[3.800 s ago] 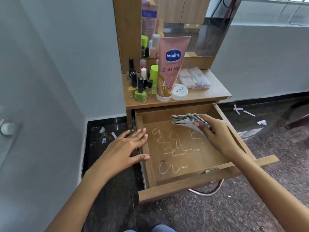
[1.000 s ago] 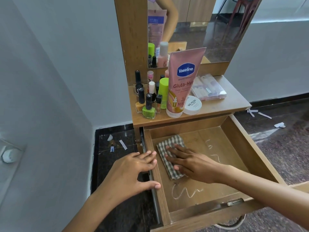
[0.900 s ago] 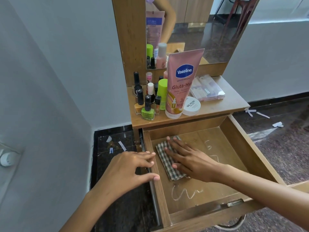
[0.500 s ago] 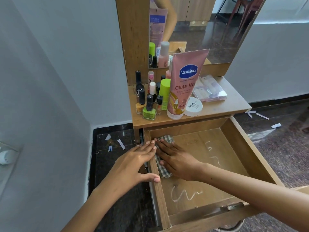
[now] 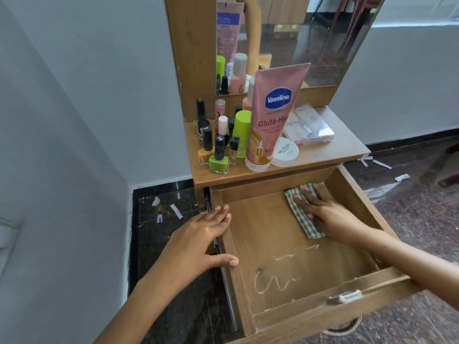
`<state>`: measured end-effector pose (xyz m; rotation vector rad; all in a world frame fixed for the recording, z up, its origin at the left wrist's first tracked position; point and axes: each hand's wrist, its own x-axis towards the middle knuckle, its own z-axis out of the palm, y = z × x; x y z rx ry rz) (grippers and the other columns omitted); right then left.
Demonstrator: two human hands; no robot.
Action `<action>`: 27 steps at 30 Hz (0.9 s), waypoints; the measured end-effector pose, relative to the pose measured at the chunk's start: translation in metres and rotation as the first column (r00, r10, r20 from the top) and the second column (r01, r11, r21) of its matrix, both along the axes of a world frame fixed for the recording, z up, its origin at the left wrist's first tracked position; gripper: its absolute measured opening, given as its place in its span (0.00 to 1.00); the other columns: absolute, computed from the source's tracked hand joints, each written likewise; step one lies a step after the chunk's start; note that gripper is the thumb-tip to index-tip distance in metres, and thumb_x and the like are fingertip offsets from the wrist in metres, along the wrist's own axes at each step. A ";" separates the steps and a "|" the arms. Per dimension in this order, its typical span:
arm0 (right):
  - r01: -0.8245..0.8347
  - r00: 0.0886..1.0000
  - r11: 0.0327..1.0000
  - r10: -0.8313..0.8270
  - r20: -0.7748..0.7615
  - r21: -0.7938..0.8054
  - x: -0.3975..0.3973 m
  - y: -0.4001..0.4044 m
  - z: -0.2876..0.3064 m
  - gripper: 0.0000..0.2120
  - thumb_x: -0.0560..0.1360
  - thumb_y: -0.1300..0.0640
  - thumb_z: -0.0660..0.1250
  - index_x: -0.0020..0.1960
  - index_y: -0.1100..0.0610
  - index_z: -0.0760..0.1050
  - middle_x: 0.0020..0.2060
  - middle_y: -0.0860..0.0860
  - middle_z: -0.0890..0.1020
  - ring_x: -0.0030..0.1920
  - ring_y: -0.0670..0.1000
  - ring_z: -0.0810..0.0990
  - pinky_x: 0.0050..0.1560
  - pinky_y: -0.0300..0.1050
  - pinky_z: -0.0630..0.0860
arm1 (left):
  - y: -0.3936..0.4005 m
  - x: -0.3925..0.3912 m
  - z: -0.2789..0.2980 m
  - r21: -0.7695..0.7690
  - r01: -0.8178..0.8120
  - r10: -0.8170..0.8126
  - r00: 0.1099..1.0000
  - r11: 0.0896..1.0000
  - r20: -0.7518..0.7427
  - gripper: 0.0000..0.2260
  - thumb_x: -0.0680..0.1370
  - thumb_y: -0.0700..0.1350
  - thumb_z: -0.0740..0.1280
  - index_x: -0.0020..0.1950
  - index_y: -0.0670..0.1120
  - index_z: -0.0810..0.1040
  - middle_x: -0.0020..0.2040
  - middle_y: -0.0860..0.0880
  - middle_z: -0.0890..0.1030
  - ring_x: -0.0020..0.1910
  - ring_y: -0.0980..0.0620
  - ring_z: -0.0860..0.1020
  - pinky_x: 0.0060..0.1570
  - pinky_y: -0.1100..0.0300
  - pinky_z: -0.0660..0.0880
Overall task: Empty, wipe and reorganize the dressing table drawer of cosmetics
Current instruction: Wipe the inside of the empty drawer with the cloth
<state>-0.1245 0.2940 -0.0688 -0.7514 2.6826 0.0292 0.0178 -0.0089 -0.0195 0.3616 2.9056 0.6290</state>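
Observation:
The wooden drawer [image 5: 236, 269] stands pulled out, with nothing in it but a cloth and white squiggly streaks [image 5: 275, 281] near its front. My right hand [image 5: 327, 214] presses flat on a folded checked cloth [image 5: 301, 214] at the drawer's back right. My left hand [image 5: 198, 242] rests on the drawer's left wall, fingers straight, thumb over the rim. On the table top [image 5: 335, 152] stand a pink Vaseline tube [image 5: 273, 115], a white jar [image 5: 285, 152], nail polish bottles [image 5: 217, 155], a green-capped bottle [image 5: 242, 132] and a clear plastic case [image 5: 308, 127].
A mirror [image 5: 298, 40] rises behind the cosmetics. A grey wall [image 5: 62, 145] stands close on the left. Scraps of paper [image 5: 377, 163] lie on the dark stone floor on both sides of the table.
My right hand has slid the cloth from the drawer's back left to its back right, wiping away the streaks there. The left hand stays on the left wall.

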 end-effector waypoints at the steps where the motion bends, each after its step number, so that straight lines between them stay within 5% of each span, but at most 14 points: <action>1: 0.081 0.996 0.996 -0.079 0.050 -0.040 0.005 -0.005 -0.001 0.26 0.82 0.52 0.52 0.77 0.51 0.45 0.70 0.48 0.35 0.75 0.57 0.35 0.75 0.51 0.46 | 0.000 0.000 0.001 -0.004 0.000 0.000 1.000 1.000 0.002 0.42 0.66 0.69 0.60 0.74 0.55 0.48 0.73 0.61 0.43 0.70 0.67 0.41 0.64 0.70 0.40; 4: 0.135 0.978 0.988 -0.122 0.168 -0.069 0.024 -0.030 -0.003 0.30 0.83 0.49 0.50 0.76 0.57 0.37 0.71 0.52 0.30 0.73 0.58 0.29 0.72 0.50 0.34 | 0.001 -0.001 0.004 -0.014 -0.006 0.006 1.000 1.000 0.003 0.41 0.68 0.67 0.62 0.74 0.55 0.48 0.72 0.61 0.43 0.69 0.67 0.41 0.63 0.70 0.40; 11: -0.325 0.934 0.941 0.335 0.122 -0.090 0.041 -0.055 -0.007 0.32 0.73 0.35 0.34 0.73 0.45 0.33 0.73 0.47 0.31 0.73 0.51 0.27 0.72 0.47 0.30 | 0.002 -0.003 0.011 -0.064 -0.001 0.003 1.000 0.998 0.029 0.40 0.69 0.67 0.61 0.74 0.56 0.47 0.72 0.62 0.41 0.65 0.67 0.38 0.61 0.70 0.40; 15: -0.224 0.965 0.973 0.229 0.128 -0.047 0.016 -0.016 0.005 0.29 0.72 0.32 0.34 0.70 0.39 0.34 0.71 0.44 0.31 0.73 0.52 0.30 0.74 0.51 0.35 | 0.003 -0.003 0.011 -0.088 -0.008 0.011 0.999 0.996 0.034 0.41 0.67 0.69 0.60 0.74 0.56 0.47 0.71 0.62 0.40 0.66 0.67 0.38 0.60 0.70 0.40; 18: -0.064 0.992 0.998 0.064 0.109 -0.001 0.014 -0.005 0.008 0.25 0.82 0.45 0.48 0.72 0.41 0.37 0.72 0.45 0.33 0.74 0.55 0.31 0.73 0.53 0.38 | 0.003 -0.003 0.011 -0.075 -0.019 0.022 0.999 0.997 0.036 0.42 0.65 0.70 0.58 0.74 0.57 0.47 0.70 0.63 0.40 0.67 0.66 0.39 0.60 0.69 0.40; 22: 0.089 0.982 0.996 -0.091 0.165 0.023 0.026 -0.019 0.007 0.27 0.82 0.48 0.51 0.76 0.45 0.41 0.72 0.50 0.32 0.74 0.61 0.32 0.72 0.58 0.37 | 0.002 -0.002 0.010 -0.068 -0.022 0.026 0.999 0.997 0.046 0.41 0.66 0.69 0.59 0.74 0.57 0.47 0.71 0.62 0.40 0.71 0.63 0.41 0.61 0.68 0.42; 27: -0.146 0.964 0.989 0.140 0.228 0.010 0.039 -0.027 0.007 0.33 0.73 0.34 0.38 0.75 0.43 0.36 0.69 0.47 0.28 0.68 0.55 0.25 0.71 0.55 0.32 | 0.003 -0.006 0.011 -0.101 -0.015 0.020 0.999 0.995 0.043 0.47 0.58 0.74 0.50 0.74 0.56 0.47 0.71 0.62 0.40 0.72 0.61 0.43 0.62 0.68 0.42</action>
